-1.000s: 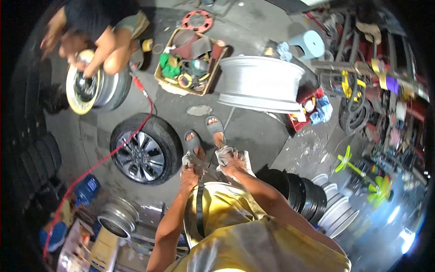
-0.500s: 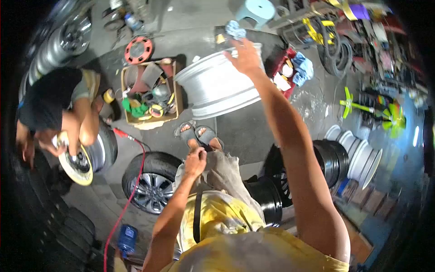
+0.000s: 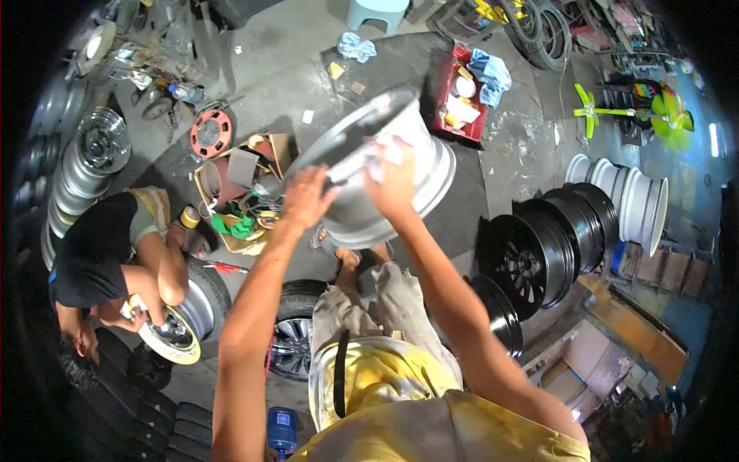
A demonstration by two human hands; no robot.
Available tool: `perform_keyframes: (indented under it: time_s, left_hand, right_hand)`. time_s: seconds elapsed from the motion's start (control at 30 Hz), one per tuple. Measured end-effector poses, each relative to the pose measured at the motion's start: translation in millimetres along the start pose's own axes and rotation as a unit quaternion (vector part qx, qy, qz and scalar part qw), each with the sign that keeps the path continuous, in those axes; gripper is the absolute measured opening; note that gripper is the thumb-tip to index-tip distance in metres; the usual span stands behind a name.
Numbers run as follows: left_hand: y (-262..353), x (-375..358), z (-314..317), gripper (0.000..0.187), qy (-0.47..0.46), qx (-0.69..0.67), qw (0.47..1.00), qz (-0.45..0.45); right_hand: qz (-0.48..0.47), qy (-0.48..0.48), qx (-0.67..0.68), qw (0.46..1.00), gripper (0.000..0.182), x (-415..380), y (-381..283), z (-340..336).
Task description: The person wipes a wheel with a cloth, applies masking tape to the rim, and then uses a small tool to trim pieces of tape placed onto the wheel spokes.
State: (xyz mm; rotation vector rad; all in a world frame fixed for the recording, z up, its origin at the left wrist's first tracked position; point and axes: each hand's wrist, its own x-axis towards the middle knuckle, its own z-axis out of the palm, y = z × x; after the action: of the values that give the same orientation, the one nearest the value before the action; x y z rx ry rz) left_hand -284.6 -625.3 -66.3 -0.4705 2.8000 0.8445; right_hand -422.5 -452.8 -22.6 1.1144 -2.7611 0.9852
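Observation:
A silver wheel rim (image 3: 422, 171) stands tilted on the floor in front of me, its open face turned to the upper left. My left hand (image 3: 306, 199) grips the near left edge of it, fingers over the lip. On the rim's barrel lies my right hand (image 3: 392, 181), bent and blurred. A small pale piece (image 3: 387, 148) shows at its fingertips; I cannot make out what it is. My sandalled feet are just below the rim, partly hidden by it.
A cardboard box (image 3: 250, 245) of tools and sanding pieces stands left, a red crate (image 3: 464, 132) with blue cloth upper right. Black rims (image 3: 519, 266) line the right. Another person (image 3: 108, 246) crouches left over a tyred wheel (image 3: 202, 308). A tyred alloy wheel (image 3: 292, 339) lies near my legs.
The silver rim has gone from lying on its side to tilted with its open face showing. My left hand has risen from my knee to its edge; my right hand has come back closer over the barrel.

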Motion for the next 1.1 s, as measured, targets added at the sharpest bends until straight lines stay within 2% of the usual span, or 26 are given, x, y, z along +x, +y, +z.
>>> perform_keyframes:
  time_s: [0.03, 0.07, 0.1, 0.13, 0.17, 0.2, 0.23, 0.27, 0.33, 0.4, 0.47, 0.5, 0.53, 0.6, 0.63, 0.67, 0.73, 0.77, 0.8, 0.83, 0.87, 0.97, 1.0, 1.03, 1.07, 1.1]
  left_hand:
    - [6, 2, 8, 0.059, -0.046, -0.062, 0.996, -0.051]
    - [16, 1, 12, 0.052, -0.094, -0.124, 0.982, -0.102]
    - [25, -7, 10, 0.046, -0.081, -0.097, 0.987, -0.095]
    - [25, -14, 20, 0.044, -0.083, -0.107, 0.986, -0.096]
    - [30, -20, 16, 0.044, -0.115, -0.104, 0.984, -0.086]
    - [35, -28, 13, 0.044, -0.148, -0.1, 0.981, -0.077]
    - [36, -38, 20, 0.043, -0.158, -0.103, 0.98, -0.059]
    - [36, -48, 29, 0.043, -0.169, -0.104, 0.979, -0.041]
    - [48, -69, 41, 0.035, -0.179, -0.098, 0.979, -0.017]
    - [59, -88, 63, 0.029, -0.136, -0.114, 0.983, 0.039]
    - [79, -95, 62, 0.028, -0.177, -0.096, 0.979, 0.024]
    - [90, -99, 63, 0.027, -0.208, -0.084, 0.974, -0.002]
    - [95, -102, 67, 0.027, -0.21, -0.079, 0.975, -0.002]
    - [94, -107, 74, 0.03, -0.203, -0.072, 0.976, -0.007]
    - [92, -109, 75, 0.03, -0.21, -0.063, 0.976, -0.006]
    - [91, -105, 76, 0.03, -0.195, -0.055, 0.979, 0.004]
    - [122, -57, 48, 0.032, -0.133, -0.04, 0.99, -0.001]
    - [120, -35, 48, 0.037, -0.117, -0.027, 0.993, 0.007]
    - [138, -6, 33, 0.039, -0.156, 0.007, 0.988, 0.007]
    - [154, 16, 30, 0.045, -0.099, 0.0, 0.994, 0.041]
    - [165, 39, 37, 0.045, -0.104, 0.005, 0.993, 0.048]
    - [192, 88, 78, 0.048, -0.084, -0.019, 0.996, 0.029]
    - [196, 100, 101, 0.055, -0.109, -0.032, 0.993, -0.015]
    - [203, 115, 118, 0.062, -0.131, -0.043, 0.989, -0.056]
    - [227, 123, 126, 0.062, -0.132, -0.039, 0.99, -0.044]
    - [250, 118, 140, 0.056, -0.115, -0.034, 0.993, -0.003]
  right_hand:
    - [0.052, 0.076, -0.085, 0.992, 0.048, -32, 20, -8]
    - [0.21, 0.1, -0.11, 0.966, 0.056, -52, 10, -41]
    - [0.323, 0.13, -0.06, 0.936, 0.065, -87, 24, -49]
    - [0.473, 0.068, -0.045, 0.877, 0.076, -126, 50, -48]
    - [0.617, 0.014, 0.069, 0.784, 0.084, -152, 71, -48]
    - [0.631, -0.025, 0.317, 0.707, 0.093, -194, 104, -39]
    - [0.683, 0.015, 0.464, 0.564, 0.099, -207, 102, -29]
    - [0.712, 0.012, 0.473, 0.519, 0.101, -228, 112, -15]
    - [0.72, 0.063, 0.497, 0.479, 0.103, -254, 109, 0]
    - [0.717, 0.091, 0.516, 0.461, 0.104, -276, 108, 6]
    - [0.729, 0.061, 0.542, 0.414, 0.103, -296, 121, 18]
    - [0.751, 0.086, 0.531, 0.383, 0.082, -296, 118, 10]
    - [0.75, 0.086, 0.535, 0.379, 0.082, -308, 126, 16]
    - [0.717, 0.071, 0.563, 0.405, 0.096, -343, 139, 39]
    - [0.722, 0.097, 0.57, 0.379, 0.085, -327, 129, 26]
    - [0.721, 0.101, 0.576, 0.373, 0.085, -319, 121, 21]
    - [0.631, 0.14, 0.62, 0.444, 0.073, -298, 125, 4]
    - [0.623, 0.148, 0.629, 0.44, 0.064, -285, 124, -15]
    - [0.626, 0.152, 0.631, 0.433, 0.064, -271, 124, -31]
    - [0.619, 0.189, 0.611, 0.456, 0.064, -254, 128, -44]
    - [0.612, 0.227, 0.588, 0.477, 0.063, -239, 134, -57]
    - [0.654, 0.275, 0.563, 0.424, 0.058, -208, 168, -91]
    - [0.652, 0.285, 0.563, 0.42, 0.058, -222, 190, -85]
    - [0.697, 0.221, 0.471, 0.494, 0.056, -250, 225, -62]
    - [0.728, 0.151, 0.37, 0.557, 0.055, -237, 239, -75]
    - [0.724, 0.189, 0.386, 0.54, 0.057, -242, 243, -93]
